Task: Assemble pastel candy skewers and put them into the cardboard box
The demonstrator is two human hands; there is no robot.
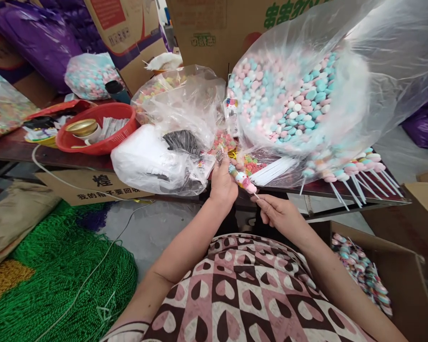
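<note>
A marshmallow skewer point(243, 180), pink, white, yellow and blue, is held at a tilt between both hands in front of the table edge. My left hand point(224, 184) is closed at its upper end, fingers curled behind it. By the left thumb shows a small grey patterned piece point(219, 156), too small to make out fully. My right hand point(276, 209) pinches the thin stick at the skewer's lower end. Just beyond the hands are white sticks point(274, 172) and red and green gummy candies point(255, 165). Finished-looking skewers point(360, 172) lie at the table's right edge.
A large clear bag of pastel marshmallows point(306, 109) covers the table's right. Leftward are a plastic bag point(146, 159), a bag of gummies point(178, 90) and a red basin point(96, 128). Below stand a box of skewers point(364, 270) and a green stringy heap point(78, 266).
</note>
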